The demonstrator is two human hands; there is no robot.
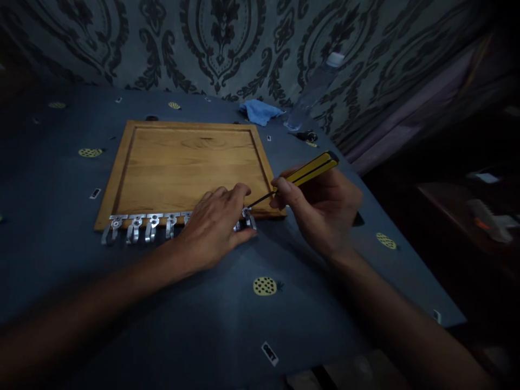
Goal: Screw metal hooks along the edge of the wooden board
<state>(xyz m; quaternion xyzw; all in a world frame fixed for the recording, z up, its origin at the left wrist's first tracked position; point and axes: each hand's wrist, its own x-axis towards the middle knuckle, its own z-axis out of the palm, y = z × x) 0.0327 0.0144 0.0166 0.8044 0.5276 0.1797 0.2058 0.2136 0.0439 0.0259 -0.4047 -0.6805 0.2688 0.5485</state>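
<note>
A framed wooden board [190,162] lies flat on the table. Along its near edge runs a metal hook rail [154,219] with several silver hooks hanging over the side. My left hand [215,219] grips the rail and board edge near the right end, thumb below and fingers on top, hiding part of the rail. In the closed fingers of my right hand [320,206] is a yellow and black screwdriver [311,169]. Its thin shaft slants down to the left, with the tip at the rail's rightmost hook [247,214]. Whether a screw sits there is too small to tell.
A dark blue cloth printed with pineapples covers the table [227,319]. Behind the board are a blue rag [261,111], a clear plastic bottle [312,92] and a small dark object [305,136]. Patterned wallpaper [223,43] rises at the back. The table's right edge drops into shadow.
</note>
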